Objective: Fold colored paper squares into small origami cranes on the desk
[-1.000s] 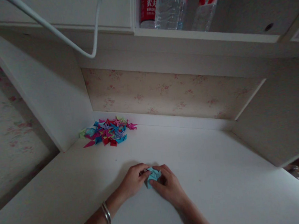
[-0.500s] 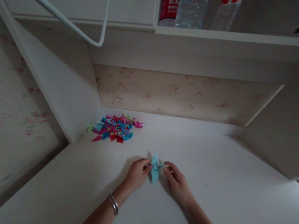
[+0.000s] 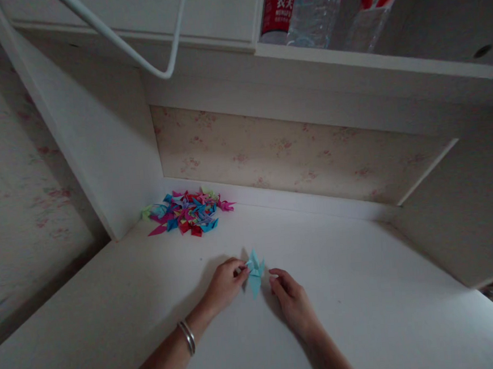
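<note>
A light turquoise folded paper crane (image 3: 254, 273) is held just above the white desk, its two wings spread toward the back and the front. My left hand (image 3: 227, 281) pinches its left end between thumb and fingertips. On the crane's other side, my right hand (image 3: 290, 296) hovers a short gap away, thumb and index finger curved and slightly apart, with nothing between them. Two silver bangles (image 3: 187, 337) circle my left wrist. Farther back on the left lies a heap of folded paper cranes (image 3: 189, 212) in pink, red, blue, purple and green.
The white desk (image 3: 364, 272) runs to a low back ledge under floral wallpaper (image 3: 278, 148). Overhead is a shelf (image 3: 373, 61) with plastic bottles (image 3: 277, 8) on it. A white curved bar (image 3: 134, 54) hangs at upper left. Side panels (image 3: 93, 139) close in both sides.
The turquoise crane has tilted a little in my left hand, its wings showing flatter. My right hand stays beside it, slightly apart. The camera view has shifted slightly.
</note>
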Demonstrator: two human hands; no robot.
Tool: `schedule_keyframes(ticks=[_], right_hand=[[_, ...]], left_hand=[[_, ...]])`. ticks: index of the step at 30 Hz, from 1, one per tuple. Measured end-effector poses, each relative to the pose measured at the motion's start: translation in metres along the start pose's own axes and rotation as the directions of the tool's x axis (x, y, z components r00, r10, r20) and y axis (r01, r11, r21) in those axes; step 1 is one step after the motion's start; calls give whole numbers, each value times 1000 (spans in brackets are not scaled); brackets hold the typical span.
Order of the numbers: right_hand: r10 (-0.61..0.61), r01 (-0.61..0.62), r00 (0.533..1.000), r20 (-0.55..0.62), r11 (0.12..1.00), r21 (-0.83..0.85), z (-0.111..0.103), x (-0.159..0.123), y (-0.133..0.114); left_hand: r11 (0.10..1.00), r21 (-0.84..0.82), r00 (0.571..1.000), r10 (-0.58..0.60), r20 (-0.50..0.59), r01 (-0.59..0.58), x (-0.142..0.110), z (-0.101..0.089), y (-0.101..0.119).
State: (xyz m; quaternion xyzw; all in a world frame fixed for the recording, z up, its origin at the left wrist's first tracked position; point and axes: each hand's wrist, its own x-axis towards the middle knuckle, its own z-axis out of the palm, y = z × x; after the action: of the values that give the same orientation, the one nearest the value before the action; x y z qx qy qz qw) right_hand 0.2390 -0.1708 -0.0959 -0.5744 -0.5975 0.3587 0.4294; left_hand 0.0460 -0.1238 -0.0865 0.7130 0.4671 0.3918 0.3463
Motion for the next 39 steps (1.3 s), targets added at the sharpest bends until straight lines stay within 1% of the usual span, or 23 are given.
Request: schedule_keyframes(ticks=[6, 12, 17, 21, 26, 33, 39], right_hand=[[16, -15, 999, 32, 1000, -15, 0, -1, -1], [7, -6, 999, 39, 1000, -28, -1, -1, -3], [23, -21, 998, 52, 999, -30, -1, -2, -5], [20, -18, 998, 53, 999, -35, -1, -2, -7], [23, -18, 996, 82, 998, -62, -2, -2, -5], [-4, 8, 997, 72, 999, -52, 0, -2, 0], [11, -5, 997, 81, 997, -73, -1, -2, -5]], left_hand=[[998, -35, 998, -49, -26, 48, 1, 1, 2], [976, -127, 982, -182, -41, 176, 2, 0, 2], [956, -176, 970, -243, -32, 233, 3, -3, 4], [949, -197, 967, -254, -18, 245, 2, -4, 8], [938, -216, 961, -278, -7, 270, 3, -5, 10], [940, -190, 957, -289, -10, 282, 3, -5, 12], [942, -193, 959, -284, -19, 276, 3, -5, 11]])
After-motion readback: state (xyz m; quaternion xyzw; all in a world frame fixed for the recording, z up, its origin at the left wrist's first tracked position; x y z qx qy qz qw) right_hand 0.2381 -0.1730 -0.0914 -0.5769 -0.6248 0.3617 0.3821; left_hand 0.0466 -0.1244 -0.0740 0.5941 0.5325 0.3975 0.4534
